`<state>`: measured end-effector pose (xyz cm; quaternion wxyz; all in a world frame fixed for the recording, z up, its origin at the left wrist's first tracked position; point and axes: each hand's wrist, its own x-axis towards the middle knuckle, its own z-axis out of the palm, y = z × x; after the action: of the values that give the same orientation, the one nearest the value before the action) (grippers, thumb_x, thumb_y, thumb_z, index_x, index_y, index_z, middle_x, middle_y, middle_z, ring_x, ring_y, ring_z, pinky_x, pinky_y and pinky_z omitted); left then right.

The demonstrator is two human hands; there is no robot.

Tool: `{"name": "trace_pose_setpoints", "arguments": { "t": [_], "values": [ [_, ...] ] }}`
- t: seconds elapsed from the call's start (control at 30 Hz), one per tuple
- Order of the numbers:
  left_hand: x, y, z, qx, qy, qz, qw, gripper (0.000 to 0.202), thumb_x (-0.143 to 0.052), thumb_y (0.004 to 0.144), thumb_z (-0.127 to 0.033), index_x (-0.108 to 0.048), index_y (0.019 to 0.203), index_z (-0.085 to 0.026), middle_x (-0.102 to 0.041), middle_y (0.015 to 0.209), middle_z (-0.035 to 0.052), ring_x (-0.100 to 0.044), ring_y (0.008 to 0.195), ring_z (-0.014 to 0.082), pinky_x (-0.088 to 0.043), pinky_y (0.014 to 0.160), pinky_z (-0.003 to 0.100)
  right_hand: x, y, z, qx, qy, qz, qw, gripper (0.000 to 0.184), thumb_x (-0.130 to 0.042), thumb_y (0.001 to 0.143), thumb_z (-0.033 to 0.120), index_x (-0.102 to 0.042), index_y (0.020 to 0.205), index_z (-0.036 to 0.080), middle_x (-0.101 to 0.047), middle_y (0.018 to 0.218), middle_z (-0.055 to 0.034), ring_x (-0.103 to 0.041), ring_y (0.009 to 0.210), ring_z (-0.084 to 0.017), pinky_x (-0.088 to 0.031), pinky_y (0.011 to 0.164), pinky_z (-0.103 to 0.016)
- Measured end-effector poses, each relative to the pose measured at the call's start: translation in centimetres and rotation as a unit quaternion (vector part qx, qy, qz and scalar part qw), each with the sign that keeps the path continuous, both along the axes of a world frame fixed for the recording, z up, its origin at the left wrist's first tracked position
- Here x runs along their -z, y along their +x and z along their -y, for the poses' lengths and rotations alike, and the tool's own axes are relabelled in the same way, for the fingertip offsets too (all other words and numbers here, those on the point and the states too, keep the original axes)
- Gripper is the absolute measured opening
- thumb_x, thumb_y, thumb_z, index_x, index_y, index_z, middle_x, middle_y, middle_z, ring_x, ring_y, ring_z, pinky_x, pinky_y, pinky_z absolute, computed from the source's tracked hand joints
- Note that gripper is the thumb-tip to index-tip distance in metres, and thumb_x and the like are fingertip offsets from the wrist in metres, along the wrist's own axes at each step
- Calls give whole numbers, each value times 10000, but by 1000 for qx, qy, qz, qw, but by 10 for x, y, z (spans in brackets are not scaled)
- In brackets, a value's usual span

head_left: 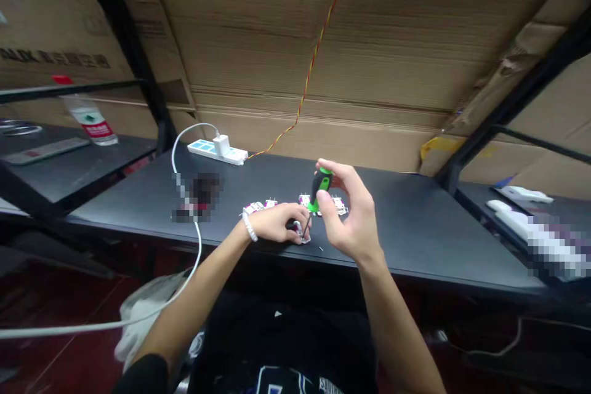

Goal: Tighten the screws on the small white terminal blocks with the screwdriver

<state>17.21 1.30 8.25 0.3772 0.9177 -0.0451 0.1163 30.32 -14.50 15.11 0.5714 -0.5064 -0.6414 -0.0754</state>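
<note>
My right hand (pixel 351 212) grips a green and black screwdriver (pixel 321 184) by its handle, the shaft slanting down to the left. Its tip meets a small white piece (pixel 305 239) at the table's front part. Fingers of my left hand (pixel 279 221) are closed around that piece, partly hiding it; a white bead bracelet circles the wrist. Similar small white and purple parts lie just behind, some left of my left hand (pixel 255 206) and some behind the screwdriver (pixel 339 204). A tiny screw-like bit (pixel 321 249) lies near the table's front edge.
A white power strip (pixel 217 151) with a plugged-in charger stands at the back of the dark table (pixel 415 228). Its white cable (pixel 199 246) hangs over the front edge at left. Black shelf posts (pixel 455 172) flank the table; a cardboard wall (pixel 378 74) rises behind.
</note>
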Motion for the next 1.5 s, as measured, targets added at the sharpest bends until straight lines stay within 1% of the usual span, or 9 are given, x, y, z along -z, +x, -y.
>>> {"name": "trace_pose_setpoints", "arguments": {
  "t": [0.1, 0.3, 0.47, 0.67, 0.83, 1.0, 1.07, 1.2, 1.5],
  "values": [
    [-1, -1, 0, -1, -2, -6, 1000, 151, -865, 787, -66, -802, 855, -186, -753, 990, 30, -701, 1012, 201, -521, 978, 281, -1, -1, -1, 52, 23, 4, 998, 367, -743, 897, 239, -709, 1262, 257, -659, 1216, -106, -673, 1102, -266, -634, 855, -423],
    [0, 0, 0, 3, 3, -7, 1000, 140, -870, 791, -88, -814, 863, -194, -758, 1024, 40, -709, 1044, 207, -520, 1008, 281, 0, 1, -1, -16, -2, -4, 1000, 487, -553, 974, 147, -603, 1442, 271, -705, 1351, -99, -690, 1216, -265, -593, 1028, -472],
    [0, 0, -1, 5, 6, -11, 1000, 136, -867, 800, -94, -818, 883, -190, -758, 1033, 43, -703, 1069, 217, -512, 1038, 298, -2, -1, -2, 55, 16, 11, 998, 390, -745, 896, 253, -691, 1282, 269, -681, 1205, -93, -675, 1048, -253, -615, 823, -409],
    [0, 0, -1, 7, 4, -1, 1000, 136, -877, 786, -83, -813, 855, -181, -751, 1024, 47, -708, 1028, 209, -528, 993, 281, -3, 0, 0, 1, 10, 8, 1000, 472, -619, 923, 149, -628, 1382, 257, -717, 1280, -99, -701, 1136, -264, -596, 963, -454],
    [2, 0, -2, -6, 21, -12, 1000, 147, -886, 784, -106, -813, 868, -202, -753, 1036, 33, -705, 1059, 210, -519, 1023, 285, -4, -1, -1, 50, 26, 18, 998, 363, -732, 899, 225, -688, 1258, 253, -690, 1157, -89, -680, 1025, -247, -613, 816, -402],
    [3, 0, -3, 8, 7, -1, 1000, 143, -871, 794, -84, -815, 865, -196, -746, 1025, 34, -708, 1042, 202, -517, 1024, 283, -2, -1, -1, -17, -4, -6, 1000, 473, -540, 983, 146, -602, 1432, 278, -716, 1323, -98, -700, 1186, -260, -602, 1000, -471],
    [3, 0, -3, 8, 4, 0, 1000, 136, -875, 790, -87, -812, 858, -187, -748, 1027, 41, -708, 1030, 205, -522, 1012, 285, -2, -1, 0, -9, 1, -4, 1000, 458, -563, 976, 169, -621, 1417, 276, -699, 1330, -106, -690, 1193, -270, -609, 982, -469],
    [2, 0, -2, 3, 13, -2, 1000, 137, -878, 796, -104, -821, 877, -199, -746, 1036, 42, -701, 1053, 212, -515, 1030, 292, -4, -2, 0, 49, 23, 16, 998, 359, -710, 915, 224, -704, 1271, 266, -676, 1146, -83, -684, 1001, -242, -620, 827, -413],
    [1, 0, -2, 7, 7, -1, 1000, 131, -868, 796, -88, -812, 850, -193, -744, 1037, 45, -702, 1053, 216, -517, 1030, 309, 0, -1, 0, 16, 26, -4, 1000, 445, -610, 961, 169, -660, 1391, 272, -731, 1264, -104, -713, 1145, -270, -619, 955, -457]
  ]
}}
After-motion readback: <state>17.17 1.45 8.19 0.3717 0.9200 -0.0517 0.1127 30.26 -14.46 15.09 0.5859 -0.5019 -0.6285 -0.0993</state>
